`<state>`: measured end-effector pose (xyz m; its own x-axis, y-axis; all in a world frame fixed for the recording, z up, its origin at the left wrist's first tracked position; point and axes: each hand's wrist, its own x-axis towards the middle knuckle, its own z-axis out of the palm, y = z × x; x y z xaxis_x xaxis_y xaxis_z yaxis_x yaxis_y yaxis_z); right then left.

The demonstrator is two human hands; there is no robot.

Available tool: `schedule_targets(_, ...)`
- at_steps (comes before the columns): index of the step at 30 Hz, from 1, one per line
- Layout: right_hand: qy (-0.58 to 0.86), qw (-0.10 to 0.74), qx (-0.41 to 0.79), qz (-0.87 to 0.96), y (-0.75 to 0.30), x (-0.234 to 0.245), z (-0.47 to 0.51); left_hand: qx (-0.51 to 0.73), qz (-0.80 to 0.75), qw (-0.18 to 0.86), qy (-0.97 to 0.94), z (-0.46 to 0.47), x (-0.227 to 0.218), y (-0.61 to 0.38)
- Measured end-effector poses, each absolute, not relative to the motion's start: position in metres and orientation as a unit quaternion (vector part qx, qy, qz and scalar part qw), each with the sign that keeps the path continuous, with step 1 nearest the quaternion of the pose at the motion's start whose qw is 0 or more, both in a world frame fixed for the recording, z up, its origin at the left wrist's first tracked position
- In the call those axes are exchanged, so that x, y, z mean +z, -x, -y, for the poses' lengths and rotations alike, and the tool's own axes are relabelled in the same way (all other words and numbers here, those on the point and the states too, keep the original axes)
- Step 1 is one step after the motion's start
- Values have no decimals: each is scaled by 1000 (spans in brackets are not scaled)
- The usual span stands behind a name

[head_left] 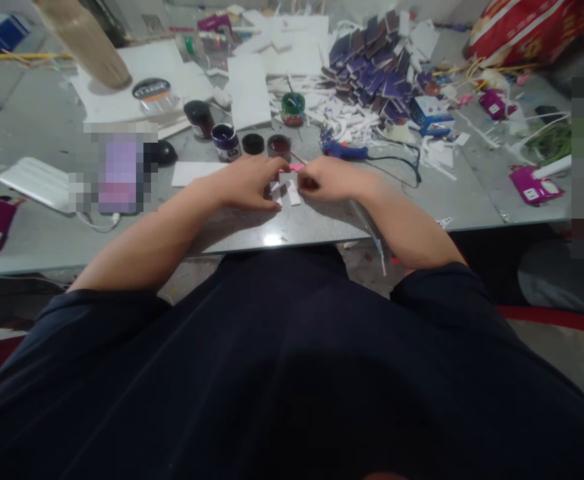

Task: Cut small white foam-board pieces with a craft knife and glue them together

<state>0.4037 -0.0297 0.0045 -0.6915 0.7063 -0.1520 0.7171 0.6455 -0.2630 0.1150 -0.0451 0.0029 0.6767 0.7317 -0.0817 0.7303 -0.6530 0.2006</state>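
Note:
Both hands rest on the grey table (47, 233) near its front edge. My left hand (252, 183) is curled, its fingertips pressing on small white strips (293, 193) lying on the table. My right hand (329, 180) is closed in a pinch right beside it, fingertips meeting the left hand's. A small pink piece (292, 168) shows between and just above the two hands; which hand holds it I cannot tell. My forearms reach in from both sides over my dark shirt.
Behind the hands stand several small paint jars (227, 141), a green-rimmed pot (293, 109) and a blue glue gun (345, 150) with its cable. A heap of purple and white card pieces (372, 73) lies far right. White sheets (249, 90) and purple boxes (535, 185) lie around.

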Motion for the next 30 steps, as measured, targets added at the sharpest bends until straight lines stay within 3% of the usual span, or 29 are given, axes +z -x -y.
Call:
schedule_targets(17, -400, 14, -184, -898, -404, 8, 34, -7, -396, 137, -908, 37, 5, -104)
schedule_targets(25, -391, 19, -171, -904, -403, 9, 34, -5, -373, 197, -906, 36, 12, -97)
schedule_targets(30, -392, 19, -165, -905, -403, 10, 34, -20, -388, 162, -907, 34, 5, -100)
